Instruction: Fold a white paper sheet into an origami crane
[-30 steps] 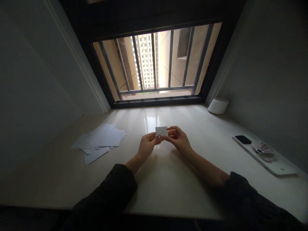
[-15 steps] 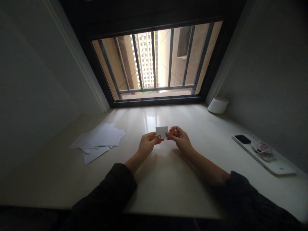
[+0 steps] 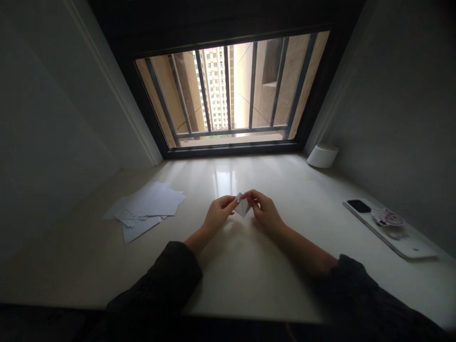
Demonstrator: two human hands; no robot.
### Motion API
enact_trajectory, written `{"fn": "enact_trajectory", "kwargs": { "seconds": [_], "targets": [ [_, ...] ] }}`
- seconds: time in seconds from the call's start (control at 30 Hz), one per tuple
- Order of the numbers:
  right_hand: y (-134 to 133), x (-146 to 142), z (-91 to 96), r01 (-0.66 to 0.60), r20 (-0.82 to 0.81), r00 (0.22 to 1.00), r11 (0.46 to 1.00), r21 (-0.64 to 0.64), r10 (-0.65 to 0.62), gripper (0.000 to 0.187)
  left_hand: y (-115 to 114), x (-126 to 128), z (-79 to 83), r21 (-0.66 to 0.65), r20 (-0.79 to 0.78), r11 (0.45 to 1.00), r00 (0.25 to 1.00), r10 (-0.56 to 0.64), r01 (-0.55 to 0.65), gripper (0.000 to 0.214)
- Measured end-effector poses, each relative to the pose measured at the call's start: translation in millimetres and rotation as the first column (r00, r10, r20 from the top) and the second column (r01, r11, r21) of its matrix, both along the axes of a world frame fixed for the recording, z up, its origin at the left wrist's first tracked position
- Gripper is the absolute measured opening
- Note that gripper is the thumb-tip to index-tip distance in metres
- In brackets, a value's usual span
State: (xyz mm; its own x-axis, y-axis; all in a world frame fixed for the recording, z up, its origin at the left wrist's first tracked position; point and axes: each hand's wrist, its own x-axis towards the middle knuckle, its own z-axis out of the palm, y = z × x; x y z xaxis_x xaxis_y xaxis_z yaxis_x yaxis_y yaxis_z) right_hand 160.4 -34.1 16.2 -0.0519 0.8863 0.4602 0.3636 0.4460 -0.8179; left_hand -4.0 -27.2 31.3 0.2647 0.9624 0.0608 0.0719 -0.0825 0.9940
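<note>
A small folded piece of white paper [image 3: 243, 209] is held up over the middle of the pale tabletop. Its corner points down, and a crease or edge runs down its middle. My left hand [image 3: 218, 212] pinches its left side between thumb and fingers. On the other side, my right hand [image 3: 264, 209] grips the upper right edge, fingertips bent over it. The fingers hide part of the paper's top and sides.
To the left lies a loose pile of white paper sheets [image 3: 153, 202]. A phone [image 3: 409, 242] with a round grip lies at the right. Near the window [image 3: 228, 149], a white cylindrical object [image 3: 323, 156] stands in the right corner.
The paper has turned from a level rectangle to a corner-down position. My right fingers have shifted onto its upper edge, and my left thumb has moved slightly up.
</note>
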Motion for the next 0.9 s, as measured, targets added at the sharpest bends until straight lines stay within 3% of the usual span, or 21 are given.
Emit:
{"fn": "enact_trajectory", "kwargs": {
  "seconds": [0.13,0.3,0.47,0.57,0.7,0.9],
  "targets": [
    [-2.1,-2.3,1.5,0.008,-0.003,1.0,1.0,0.017,-0.008,0.015,0.6,0.1,-0.8,-0.051,0.078,0.998,0.996,0.039,-0.035,0.027],
    [2.7,-4.1,-4.6,-0.106,-0.267,0.961,0.986,-0.127,0.069,0.032,-0.7,1.2,-2.3,-0.113,0.275,0.987,0.951,0.144,-0.117,0.042],
    [4.3,-2.2,-2.1,-0.151,-0.343,0.936,0.97,-0.19,0.079,0.028,-5.3,0.5,-1.0,0.009,0.243,0.999,0.969,0.038,-0.041,0.071],
    [4.4,-0.5,0.2,-0.145,-0.385,0.921,0.972,-0.185,0.064,0.031,-7.1,0.6,0.1,0.091,0.205,0.996,0.978,-0.036,0.018,0.064],
    [6.0,0.7,-0.3,-0.179,-0.452,0.887,0.974,-0.141,0.097,0.036,-6.5,0.8,1.4,0.082,0.17,0.996,0.984,-0.054,0.041,0.053],
    [4.3,-1.3,1.8,-0.21,-0.47,0.875,0.967,-0.147,0.118,0.029,-6.5,-0.4,3.6,0.072,0.196,0.995,0.978,-0.077,0.064,0.067]
  ]
}}
